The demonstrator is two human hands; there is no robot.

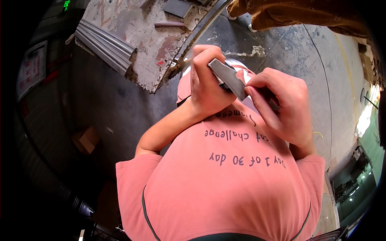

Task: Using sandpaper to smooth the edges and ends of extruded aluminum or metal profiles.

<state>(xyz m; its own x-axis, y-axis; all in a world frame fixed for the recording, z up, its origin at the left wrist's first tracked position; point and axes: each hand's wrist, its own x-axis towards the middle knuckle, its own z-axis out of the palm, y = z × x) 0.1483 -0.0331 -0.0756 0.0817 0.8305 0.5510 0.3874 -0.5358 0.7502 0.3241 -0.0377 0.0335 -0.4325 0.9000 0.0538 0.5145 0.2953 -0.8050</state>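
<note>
My left hand is closed around a short, flat grey metal piece, held up in front of my chest. The piece slants from upper left down to the right, with a dark part showing along its underside. At its lower right end, the thumb and forefinger of my right hand are pinched together against the edge. Whether a small thing sits between those fingertips is too small to tell. The right hand's other fingers are curled in.
Ahead to the left stands a worn, stained worktable with a ragged corner. Long grey metal profiles, a dark flat block and a rod lie on it. A person in brown clothing is at upper right. A cardboard box sits left.
</note>
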